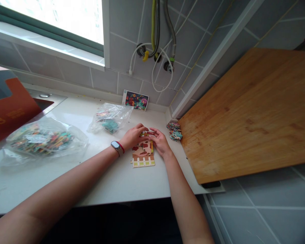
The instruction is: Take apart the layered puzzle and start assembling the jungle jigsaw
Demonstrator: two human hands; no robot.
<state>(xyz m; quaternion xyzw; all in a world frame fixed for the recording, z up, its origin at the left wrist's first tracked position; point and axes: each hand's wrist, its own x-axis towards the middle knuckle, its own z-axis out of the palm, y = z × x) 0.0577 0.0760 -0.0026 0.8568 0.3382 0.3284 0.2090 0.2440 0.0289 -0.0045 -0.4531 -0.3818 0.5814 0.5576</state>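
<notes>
The left hand [133, 136] and the right hand [159, 141] are held close together, with their fingertips almost meeting over the far edge of a joined patch of jigsaw pieces [143, 154]. Because the fingers cover that edge, it cannot be told for certain whether a piece is gripped between them. The patch lies flat on a white countertop [132, 186], directly in front of the person, and a picket-fence strip forms its near edge.

Only this small section appears to have been assembled, and its far edge is ragged and unfinished. Most of the pieces remain loose. A small pile of pieces [174, 130] is placed just right of the hands, near a bamboo cutting board [244, 112]. Many more are held in a large plastic bag [43, 139] at the left and a smaller plastic bag [109, 118] toward the far edge. A colorful picture card [135, 100] is propped against the tiled wall [117, 79] beyond them, and an orange box lid [12, 112] is leaned at the far left. A smartwatch [115, 146] is worn on the left wrist.
</notes>
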